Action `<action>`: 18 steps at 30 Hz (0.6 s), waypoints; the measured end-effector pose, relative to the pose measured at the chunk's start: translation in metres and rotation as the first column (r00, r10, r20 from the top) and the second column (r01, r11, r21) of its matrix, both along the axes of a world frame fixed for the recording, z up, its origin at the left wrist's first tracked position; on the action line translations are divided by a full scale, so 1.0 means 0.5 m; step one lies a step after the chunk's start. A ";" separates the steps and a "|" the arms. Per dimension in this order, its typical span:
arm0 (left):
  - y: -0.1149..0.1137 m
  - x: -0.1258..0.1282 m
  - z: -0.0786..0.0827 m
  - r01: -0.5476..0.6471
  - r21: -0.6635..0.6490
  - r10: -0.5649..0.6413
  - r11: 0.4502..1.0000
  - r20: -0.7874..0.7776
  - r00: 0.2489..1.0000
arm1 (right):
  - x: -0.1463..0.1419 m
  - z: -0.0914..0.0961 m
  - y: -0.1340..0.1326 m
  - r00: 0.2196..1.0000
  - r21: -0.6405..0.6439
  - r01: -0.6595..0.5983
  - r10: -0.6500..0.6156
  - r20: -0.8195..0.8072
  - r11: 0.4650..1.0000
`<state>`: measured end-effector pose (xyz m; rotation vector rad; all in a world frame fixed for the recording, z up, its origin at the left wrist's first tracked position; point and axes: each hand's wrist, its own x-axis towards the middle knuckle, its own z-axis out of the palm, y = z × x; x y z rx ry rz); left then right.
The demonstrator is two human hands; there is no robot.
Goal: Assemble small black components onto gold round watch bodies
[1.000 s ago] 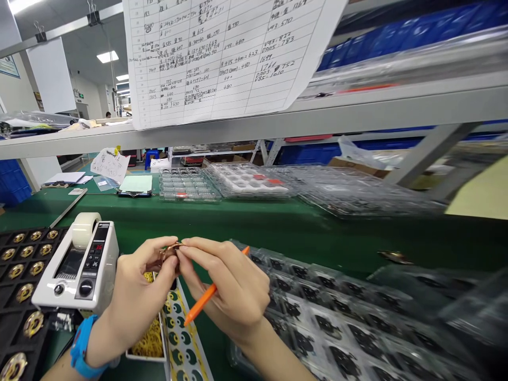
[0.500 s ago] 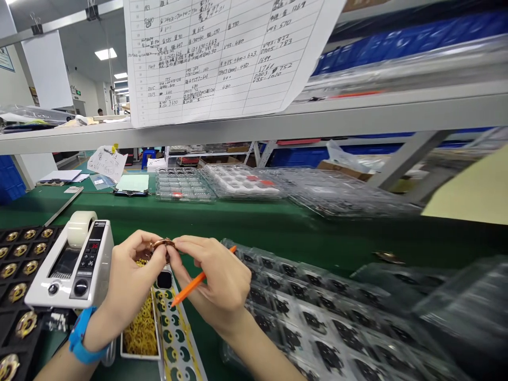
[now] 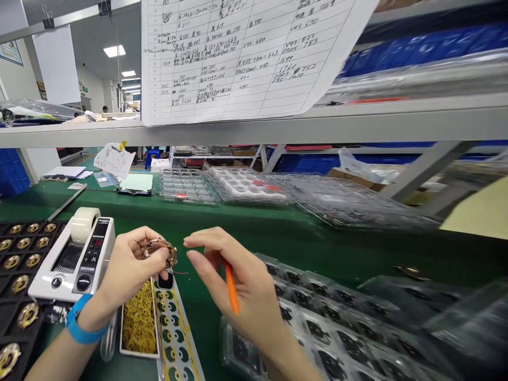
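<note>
Between the thumb and fingers of my left hand (image 3: pixel 137 259) is a round copper-gold metal part (image 3: pixel 170 255), tilted up, with a thin reddish strand trailing from its lower side. My right hand (image 3: pixel 238 283) is a short way to the right, apart from the part. Its thumb and index finger are spread with nothing visible between them, while its other fingers keep hold of an orange pointed stick (image 3: pixel 231 290). Below my left hand stand a white box of yellow rings (image 3: pixel 138 323) and a pale strip sheet (image 3: pixel 174 328) with dark cutouts and yellow pieces.
A white tape dispenser (image 3: pixel 73 264) stands left, beside a black tray (image 3: pixel 18 301) of gold round parts. Clear plastic trays (image 3: pixel 317 296) with black parts lie right. A metal shelf beam (image 3: pixel 254 129) crosses above the green bench, with a handwritten sheet (image 3: pixel 246 58) hanging over it.
My right hand has let go of the round part and moved right, its thumb and index finger parting. The part now faces me more, and the orange stick points more downward.
</note>
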<state>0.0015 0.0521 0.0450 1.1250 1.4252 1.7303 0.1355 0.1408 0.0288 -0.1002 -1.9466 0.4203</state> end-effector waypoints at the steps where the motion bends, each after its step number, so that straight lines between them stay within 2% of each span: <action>1: -0.001 0.001 0.001 0.010 -0.007 -0.010 1.000 0.000 1.000 | 0.001 0.002 0.003 0.999 0.016 -0.025 0.024 0.033 1.000; 3: -0.001 0.001 0.001 0.022 -0.012 -0.022 1.000 0.005 1.000 | 0.001 0.005 0.007 0.996 0.041 -0.054 0.051 0.069 0.998; 5: 0.000 0.001 -0.001 0.021 0.003 -0.021 1.000 0.013 1.000 | 0.002 0.005 0.005 0.999 0.045 -0.034 0.033 0.033 0.998; 8: 0.003 0.001 -0.004 -0.016 0.056 0.014 0.998 0.038 0.999 | 0.007 0.000 -0.008 0.980 0.103 0.124 -0.105 -0.170 0.987; 10: 0.003 0.006 -0.007 -0.054 0.088 0.049 0.995 0.059 0.997 | 0.010 -0.007 -0.022 0.935 0.209 0.283 -0.220 -0.278 0.936; 13: -0.001 0.020 -0.009 -0.101 0.119 0.092 0.988 0.080 0.993 | 0.003 -0.020 -0.040 0.901 0.358 0.422 -0.342 -0.268 0.833; 15: -0.006 0.031 -0.009 -0.122 0.134 0.112 0.983 0.081 0.990 | -0.007 -0.027 -0.042 0.891 0.373 0.451 -0.380 -0.250 0.811; 18: -0.013 0.047 -0.013 -0.120 0.153 0.112 0.981 0.061 0.992 | -0.020 -0.032 -0.035 0.884 0.348 0.458 -0.377 -0.276 0.818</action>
